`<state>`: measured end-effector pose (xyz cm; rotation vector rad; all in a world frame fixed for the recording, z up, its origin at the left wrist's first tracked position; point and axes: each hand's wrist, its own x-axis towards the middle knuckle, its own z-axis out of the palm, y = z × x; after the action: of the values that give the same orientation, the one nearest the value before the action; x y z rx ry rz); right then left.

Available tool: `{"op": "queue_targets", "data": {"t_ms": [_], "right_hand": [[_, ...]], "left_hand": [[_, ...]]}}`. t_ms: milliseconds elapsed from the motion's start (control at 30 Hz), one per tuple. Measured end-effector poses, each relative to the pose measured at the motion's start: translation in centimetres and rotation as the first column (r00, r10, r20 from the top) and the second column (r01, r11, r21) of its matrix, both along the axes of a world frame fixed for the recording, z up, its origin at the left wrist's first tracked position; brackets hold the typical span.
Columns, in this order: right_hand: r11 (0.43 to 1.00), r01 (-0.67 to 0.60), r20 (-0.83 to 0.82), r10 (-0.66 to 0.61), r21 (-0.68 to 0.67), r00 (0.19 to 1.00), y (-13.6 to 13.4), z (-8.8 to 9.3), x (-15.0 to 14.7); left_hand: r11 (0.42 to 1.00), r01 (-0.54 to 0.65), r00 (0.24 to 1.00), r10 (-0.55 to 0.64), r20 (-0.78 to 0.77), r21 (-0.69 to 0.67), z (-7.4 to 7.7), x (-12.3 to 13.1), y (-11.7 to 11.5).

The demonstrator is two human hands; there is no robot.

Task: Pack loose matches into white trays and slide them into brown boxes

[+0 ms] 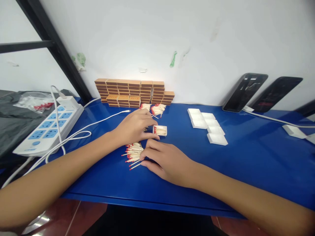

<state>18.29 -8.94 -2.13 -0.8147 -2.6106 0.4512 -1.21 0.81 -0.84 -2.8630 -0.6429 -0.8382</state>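
Left fingers grasp a white rectangular tray; right fingers, grip unclear, touch red-tipped wooden matches; likely filling, requiring alignment.

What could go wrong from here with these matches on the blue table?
If the left hand slips, the white tray it holds might tip and spill the matches inside. The right hand, at the edge of the loose matches, could scatter them. The stacked matchboxes by the wall might topple if knocked.
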Motion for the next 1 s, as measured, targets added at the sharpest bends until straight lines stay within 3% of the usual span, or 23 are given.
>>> {"op": "queue_targets", "data": {"t_ms": [333, 533, 633, 767, 900, 1000], "right_hand": [[0.999, 0.033, 0.094, -0.032, -0.014, 0.995, -0.1, 0.2, -0.6], [0.997, 0.02, 0.096, -0.027, 0.073, 0.995, 0.1, 0.6, 0.1], [0.98, 0.151, 0.002, -0.152, 0.13, 0.988, 1.2, 1.1, 1.4], [0.906, 0.35, -0.133, -0.326, 0.24, 0.936, 3.6, 1.2, 3.3], [0.859, 0.418, -0.12, -0.4, 0.297, 0.909, 5.2, 0.8, 4.4], [0.861, 0.41, -0.102, -0.398, 0.302, 0.912, 5.6, 0.5, 4.5]], "left_hand": [[1.0, 0.006, 1.0, -0.006, 0.009, 0.012, 0.1, 0.1, -0.1], [1.0, -0.012, 1.0, 0.012, -0.02, 0.01, 0.5, -0.1, -0.3], [1.0, -0.012, 1.0, 0.013, -0.021, 0.02, 0.4, -0.2, -0.1], [1.0, -0.016, 0.999, 0.015, 0.035, 0.026, 0.4, -0.1, -0.1], [0.999, -0.025, 0.998, 0.023, 0.052, 0.037, 0.5, -0.1, -0.2], [0.999, -0.033, 0.999, 0.032, 0.037, 0.033, 0.6, -0.1, -0.2]]}}
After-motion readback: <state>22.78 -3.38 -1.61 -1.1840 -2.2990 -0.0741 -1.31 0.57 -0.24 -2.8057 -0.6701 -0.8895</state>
